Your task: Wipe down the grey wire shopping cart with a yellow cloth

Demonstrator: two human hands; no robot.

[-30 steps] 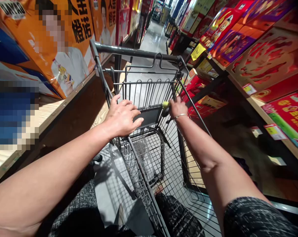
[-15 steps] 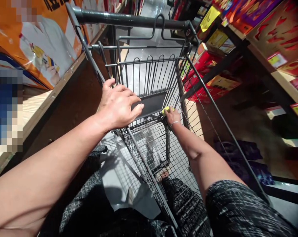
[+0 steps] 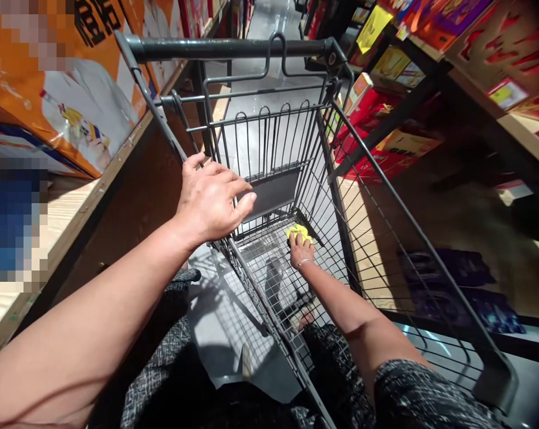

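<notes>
A dark grey wire shopping cart [image 3: 269,173] stands in front of me, its handle bar [image 3: 233,49] at the top. My left hand [image 3: 213,199] rests over the cart's left side rail, palm down, fingers apart and thumb sticking out. Inside the basket, my right hand [image 3: 302,249] presses a bunched yellow cloth [image 3: 299,231] against the wire mesh bottom. Its fingers lie bent over the cloth, and a thin bracelet [image 3: 304,262] circles the wrist. Behind the cloth is the grey panel [image 3: 271,193] of the cart's back grille.
Close on the left, a wooden shelf [image 3: 112,156] holds large orange packages [image 3: 64,113]. On the right, shelves carry red boxes [image 3: 371,152], price tags [image 3: 507,92] and dark blue packs [image 3: 448,268]. A grey floor aisle [image 3: 276,18] runs beyond the handle.
My right hand has moved the yellow cloth from the basket's back corner down onto the mesh bottom, nearer to me. My left hand stays on the rail. The view has shifted slightly.
</notes>
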